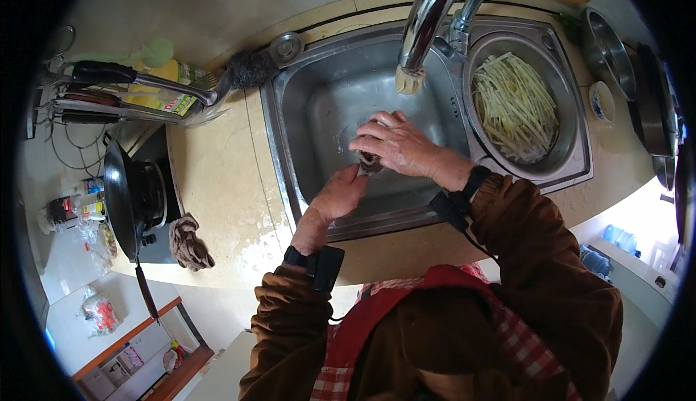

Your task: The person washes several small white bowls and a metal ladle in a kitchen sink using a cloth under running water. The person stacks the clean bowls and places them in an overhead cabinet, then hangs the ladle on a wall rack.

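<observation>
Both hands are over the large basin of a stainless steel sink (326,123). My left hand (342,191) grips one end of a small dark brown and whitish item (370,161), whose kind I cannot tell. My right hand (399,145) lies over its upper part with curled fingers and hides much of it. Above the basin hangs a chrome faucet (429,15) with a pale cloth-like cover (409,80) at its mouth; no stream of water shows. In the round basin to the right, pale green vegetable strips (514,107) lie in a heap.
A dark scrubber (251,69) and a metal sink strainer (286,47) are at the sink's back left corner. Utensils with black handles (103,72) jut in from the left, above a wok (122,200) and a brown cloth (189,243). A small bowl (601,101) and metal pans (609,53) stand right.
</observation>
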`<action>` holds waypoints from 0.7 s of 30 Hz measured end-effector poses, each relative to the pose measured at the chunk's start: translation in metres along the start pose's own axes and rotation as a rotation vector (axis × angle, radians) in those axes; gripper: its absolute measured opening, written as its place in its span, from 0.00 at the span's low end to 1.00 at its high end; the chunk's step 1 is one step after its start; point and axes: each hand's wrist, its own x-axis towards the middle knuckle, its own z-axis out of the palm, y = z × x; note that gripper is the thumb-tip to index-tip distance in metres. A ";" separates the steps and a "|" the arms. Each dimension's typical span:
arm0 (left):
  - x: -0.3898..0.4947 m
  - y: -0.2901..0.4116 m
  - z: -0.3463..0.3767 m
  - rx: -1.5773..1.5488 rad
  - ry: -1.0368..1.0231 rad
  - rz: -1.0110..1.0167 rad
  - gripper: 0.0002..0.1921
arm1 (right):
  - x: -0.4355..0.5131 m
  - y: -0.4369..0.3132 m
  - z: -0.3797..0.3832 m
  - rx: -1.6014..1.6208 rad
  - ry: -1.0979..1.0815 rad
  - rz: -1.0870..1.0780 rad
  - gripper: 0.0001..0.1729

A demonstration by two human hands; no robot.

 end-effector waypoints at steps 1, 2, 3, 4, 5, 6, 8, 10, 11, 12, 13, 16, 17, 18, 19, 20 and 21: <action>-0.002 0.004 -0.003 0.064 -0.005 0.098 0.14 | 0.001 0.004 -0.001 0.030 -0.114 0.020 0.25; -0.005 0.007 -0.006 0.121 -0.008 0.155 0.15 | 0.002 0.009 -0.004 0.071 -0.194 0.024 0.24; -0.008 0.010 -0.009 0.177 -0.013 0.212 0.15 | 0.001 0.013 -0.005 0.082 -0.322 0.058 0.24; -0.010 0.013 -0.011 0.135 -0.062 0.183 0.14 | -0.001 0.017 -0.008 0.301 -0.363 0.113 0.21; -0.012 0.015 -0.013 0.092 -0.108 0.156 0.14 | -0.003 0.020 -0.009 0.368 -0.344 0.151 0.20; -0.014 0.018 -0.015 0.045 -0.150 0.148 0.13 | -0.005 0.022 -0.011 0.433 -0.326 0.188 0.19; -0.020 0.020 -0.016 -0.122 -0.161 0.069 0.14 | -0.011 0.023 -0.012 0.588 -0.267 0.298 0.18; -0.026 0.019 -0.013 -0.292 -0.177 0.017 0.14 | -0.016 0.020 -0.007 0.777 -0.163 0.428 0.17; -0.029 0.019 -0.011 -0.374 -0.179 0.002 0.13 | -0.018 0.017 -0.004 0.924 -0.055 0.529 0.16; -0.030 0.019 -0.009 -0.455 -0.180 -0.014 0.12 | -0.019 0.013 0.002 1.075 0.082 0.608 0.15; -0.030 0.019 -0.005 -0.562 -0.170 0.012 0.12 | -0.020 0.009 0.007 1.208 0.215 0.727 0.14; -0.021 0.024 0.018 -0.772 -0.096 0.093 0.13 | -0.014 -0.004 0.026 1.670 0.580 0.819 0.11; -0.016 0.027 0.027 -0.769 -0.042 0.123 0.13 | -0.012 -0.007 0.029 1.784 0.661 0.919 0.11; -0.014 0.029 0.034 -0.769 0.004 0.147 0.14 | -0.012 -0.009 0.030 1.882 0.626 0.941 0.13; -0.012 0.031 0.040 -0.782 0.036 0.132 0.13 | -0.011 -0.012 0.030 1.928 0.603 0.924 0.13; -0.009 0.032 0.044 -0.796 0.062 0.114 0.13 | -0.011 -0.014 0.028 1.980 0.566 0.943 0.14; -0.008 0.032 0.045 -0.815 0.085 0.100 0.13 | -0.011 -0.016 0.026 2.073 0.537 0.868 0.15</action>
